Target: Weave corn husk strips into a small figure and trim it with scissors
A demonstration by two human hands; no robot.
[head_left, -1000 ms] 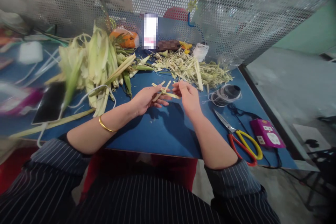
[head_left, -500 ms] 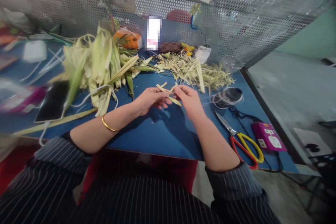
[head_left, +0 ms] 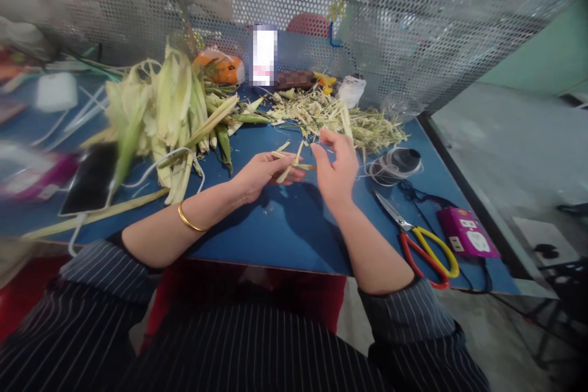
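My left hand [head_left: 264,176] pinches several crossed corn husk strips [head_left: 294,165] between thumb and fingers, above the blue table [head_left: 294,239]. The pale ends of the strips stick out in different directions. Just to their right, my right hand [head_left: 337,168] is raised with thumb and fingers apart, nothing visible between them. A pile of whole corn husks [head_left: 172,98] lies to the left, beyond my left forearm. Behind my right hand spreads a heap of shredded husk scraps [head_left: 321,111].
Right of my right hand are a spool of thread [head_left: 395,165], scissors with red and yellow handles [head_left: 404,223] and a purple power socket [head_left: 468,234]. A phone with a white cable [head_left: 89,179] lies at left. A perforated metal screen [head_left: 285,3] closes off the back.
My right hand has let go of the husk strips, moved a little right and upward, and opened. My left hand keeps its hold on the strips, whose ends now point differently.
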